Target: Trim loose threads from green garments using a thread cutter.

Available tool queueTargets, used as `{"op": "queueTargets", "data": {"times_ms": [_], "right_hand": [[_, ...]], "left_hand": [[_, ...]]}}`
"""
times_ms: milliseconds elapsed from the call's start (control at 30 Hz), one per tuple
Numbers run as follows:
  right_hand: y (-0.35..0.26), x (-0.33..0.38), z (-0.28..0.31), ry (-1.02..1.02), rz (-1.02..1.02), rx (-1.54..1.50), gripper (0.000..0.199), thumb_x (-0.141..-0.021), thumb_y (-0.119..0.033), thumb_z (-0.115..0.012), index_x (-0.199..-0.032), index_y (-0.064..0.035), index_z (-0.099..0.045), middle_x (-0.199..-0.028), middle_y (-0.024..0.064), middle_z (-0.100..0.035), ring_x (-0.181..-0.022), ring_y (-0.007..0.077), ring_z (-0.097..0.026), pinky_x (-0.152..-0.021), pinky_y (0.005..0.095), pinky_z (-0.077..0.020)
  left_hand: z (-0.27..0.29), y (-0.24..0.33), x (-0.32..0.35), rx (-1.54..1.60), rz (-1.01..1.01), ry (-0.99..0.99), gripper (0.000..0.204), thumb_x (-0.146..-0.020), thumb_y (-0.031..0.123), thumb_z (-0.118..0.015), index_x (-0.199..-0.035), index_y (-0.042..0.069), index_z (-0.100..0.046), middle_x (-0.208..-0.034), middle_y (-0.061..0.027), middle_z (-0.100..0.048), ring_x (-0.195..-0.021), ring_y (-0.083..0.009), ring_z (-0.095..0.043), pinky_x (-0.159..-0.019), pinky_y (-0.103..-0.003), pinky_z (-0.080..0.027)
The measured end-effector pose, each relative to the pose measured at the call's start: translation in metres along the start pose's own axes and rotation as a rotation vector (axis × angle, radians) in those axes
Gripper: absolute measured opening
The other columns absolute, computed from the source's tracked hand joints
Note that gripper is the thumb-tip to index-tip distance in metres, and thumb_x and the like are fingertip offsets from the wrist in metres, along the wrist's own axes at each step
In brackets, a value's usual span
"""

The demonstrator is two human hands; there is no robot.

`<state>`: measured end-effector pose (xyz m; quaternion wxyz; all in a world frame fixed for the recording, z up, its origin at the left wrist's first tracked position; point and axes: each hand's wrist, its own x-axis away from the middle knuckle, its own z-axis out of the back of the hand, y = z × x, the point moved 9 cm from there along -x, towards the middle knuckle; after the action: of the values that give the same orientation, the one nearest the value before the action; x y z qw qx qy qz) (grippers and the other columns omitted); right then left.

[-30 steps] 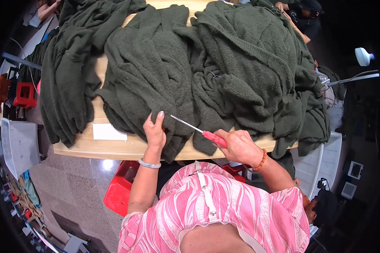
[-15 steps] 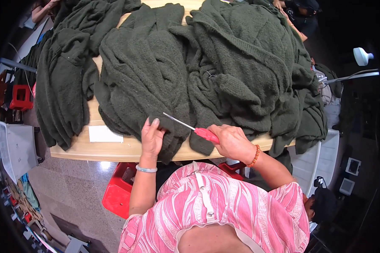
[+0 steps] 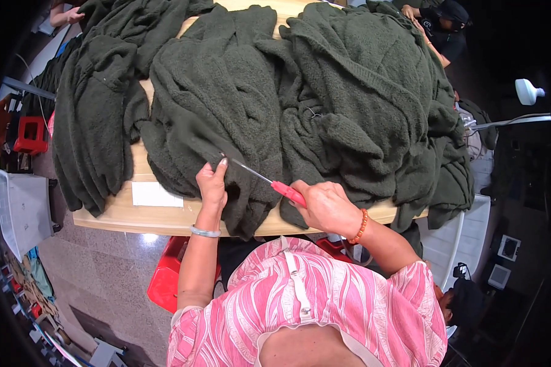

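Dark green knit garments lie heaped over the table. My left hand (image 3: 212,183) is closed, its thumb and fingers pinching the knit cloth of the middle garment (image 3: 217,79) above the table's near edge. Between the fingers of my right hand (image 3: 329,207) is a tool with a red handle (image 3: 289,194) and a thin, straight metal shaft (image 3: 251,171). The shaft points up and left, its tip at the cloth beside my left fingertips. Exactly what the tip touches is too small to make out.
A white paper slip (image 3: 157,194) lies on the wooden table (image 3: 104,221), left of my left hand. More green knits (image 3: 373,79) are piled to the right and another (image 3: 98,122) to the left. A red stool (image 3: 165,287) stands below. Other people work at the far corners.
My left hand has closed its thumb and fingers on the knit, drawing a fold taut. My right hand has shifted slightly left, bringing the tool's tip to my left fingertips.
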<state>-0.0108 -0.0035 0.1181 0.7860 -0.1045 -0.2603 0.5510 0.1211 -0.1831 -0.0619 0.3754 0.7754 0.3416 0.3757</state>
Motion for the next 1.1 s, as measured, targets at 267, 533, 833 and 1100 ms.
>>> {"op": "queueTargets", "data": {"times_ms": [267,533,833,1100], "right_hand": [[-0.008,-0.014,-0.009,-0.073,0.047,-0.003,0.028,-0.085,-0.018,-0.063,-0.109,-0.0043,-0.059,-0.064,0.0202,-0.062,-0.066,0.0402,-0.064,-0.062,0.0484,-0.0509],[-0.004,-0.022,-0.012,-0.049,-0.019,-0.046,0.032,-0.083,-0.011,-0.062,-0.114,-0.0059,-0.059,-0.087,0.02,-0.067,-0.087,0.0366,-0.066,-0.077,0.046,-0.0517],[-0.024,-0.044,-0.013,-0.053,0.04,-0.01,0.027,-0.084,-0.013,-0.062,-0.11,-0.0047,-0.06,-0.079,0.0208,-0.066,-0.078,0.0385,-0.066,-0.071,0.0483,-0.0513],[-0.059,-0.077,-0.012,-0.132,0.187,0.05,0.016,-0.082,-0.012,-0.062,-0.093,-0.0013,-0.056,-0.064,0.0196,-0.062,-0.067,0.0384,-0.065,-0.06,0.0489,-0.0497]], "left_hand": [[0.016,-0.009,-0.002,-0.09,0.007,-0.005,0.018,-0.092,0.002,-0.066,-0.109,0.002,-0.066,-0.104,-0.001,-0.067,-0.094,-0.0094,-0.06,-0.087,-0.025,-0.048],[0.01,0.024,0.002,0.402,0.311,-0.001,0.039,-0.098,0.03,-0.061,-0.125,0.002,-0.057,-0.121,-0.0079,-0.064,-0.112,-0.0198,-0.06,-0.098,-0.033,-0.048],[0.063,0.03,-0.059,0.33,0.115,0.116,0.02,-0.089,-0.002,-0.066,-0.108,0.002,-0.062,-0.106,-0.007,-0.067,-0.097,-0.0137,-0.063,-0.089,-0.027,-0.05],[0.056,0.044,-0.041,0.243,-0.015,0.062,0.019,-0.091,-0.003,-0.062,-0.11,-0.001,-0.063,-0.107,-0.0069,-0.068,-0.094,-0.0138,-0.064,-0.088,-0.027,-0.051]]}}
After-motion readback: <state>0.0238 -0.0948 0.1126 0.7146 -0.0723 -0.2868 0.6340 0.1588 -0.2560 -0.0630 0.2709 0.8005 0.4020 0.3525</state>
